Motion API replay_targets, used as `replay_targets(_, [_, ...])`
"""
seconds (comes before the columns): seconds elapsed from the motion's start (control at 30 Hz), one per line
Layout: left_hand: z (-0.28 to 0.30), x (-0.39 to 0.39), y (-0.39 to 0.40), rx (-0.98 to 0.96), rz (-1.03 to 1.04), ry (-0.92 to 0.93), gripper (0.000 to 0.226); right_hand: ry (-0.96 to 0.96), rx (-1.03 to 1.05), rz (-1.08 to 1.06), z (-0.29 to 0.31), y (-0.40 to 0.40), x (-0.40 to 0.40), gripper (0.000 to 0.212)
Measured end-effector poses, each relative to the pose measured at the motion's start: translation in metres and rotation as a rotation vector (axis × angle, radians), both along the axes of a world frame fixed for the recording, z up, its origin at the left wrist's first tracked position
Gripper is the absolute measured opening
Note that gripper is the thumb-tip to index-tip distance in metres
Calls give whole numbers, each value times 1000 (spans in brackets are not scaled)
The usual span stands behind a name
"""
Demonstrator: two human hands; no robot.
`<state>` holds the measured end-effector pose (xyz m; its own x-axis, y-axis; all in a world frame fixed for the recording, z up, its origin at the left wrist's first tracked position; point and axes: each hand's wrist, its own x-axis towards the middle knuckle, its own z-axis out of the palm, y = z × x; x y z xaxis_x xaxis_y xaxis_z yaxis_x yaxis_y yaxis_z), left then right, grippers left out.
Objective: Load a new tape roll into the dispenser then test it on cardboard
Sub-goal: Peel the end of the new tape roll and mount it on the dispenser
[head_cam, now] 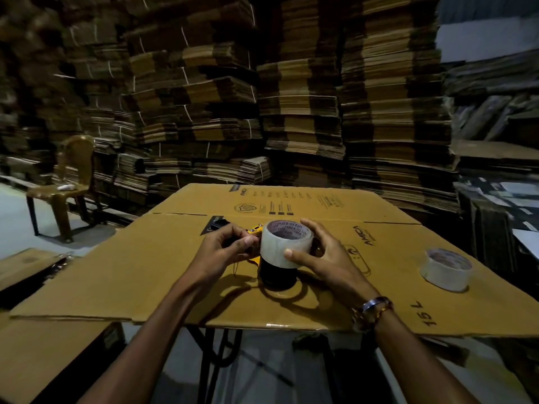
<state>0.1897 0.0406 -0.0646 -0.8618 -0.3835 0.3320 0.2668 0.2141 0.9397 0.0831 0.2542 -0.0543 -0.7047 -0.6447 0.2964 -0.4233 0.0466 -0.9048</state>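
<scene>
A clear tape roll (280, 243) with a printed white core sits over the black hub of a yellow and black tape dispenser (275, 277), which rests on a flattened cardboard sheet (145, 269). My right hand (323, 252) grips the roll from the right, thumb on its front face. Holding the dispenser's yellow frame and black handle from the left is my left hand (226, 247). Most of the dispenser is hidden behind the hands and roll. A second clear tape roll (446, 269) lies flat on the cardboard to the right.
The cardboard sheet lies on a table with black legs (210, 363). Tall stacks of flattened cartons (291, 97) wall in the back. A brown plastic chair (65, 182) stands at the left. More cardboard (43, 354) lies low at the left.
</scene>
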Motion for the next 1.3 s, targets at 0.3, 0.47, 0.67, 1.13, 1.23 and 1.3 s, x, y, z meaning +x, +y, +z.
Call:
replay_targets(0.3, [-25,-1,-11,235,-92,-33,22,-14,-31,7,-24,-19,-17,89])
replay_targets(0.47, [-36,-10,-8,-111,-210,-240,102,-66,-72,16,-29,-20,-19,89])
replay_targets(0.67, [-32,-27,28,-157,-155,-137,88,15,-23,-11,-30,-21,-18,99])
replay_targets(1.13, [-33,-26,21,-234,-88,-177,88,273,68,-129,-25,-34,-12,101])
replay_targets(1.23, [-36,-29,19,-247,-84,-173,80,349,108,-104,-21,-33,-11,83])
replay_targets(1.3, [-38,-30,17,-249,-89,-172,78,398,139,-87,-20,-34,-11,79])
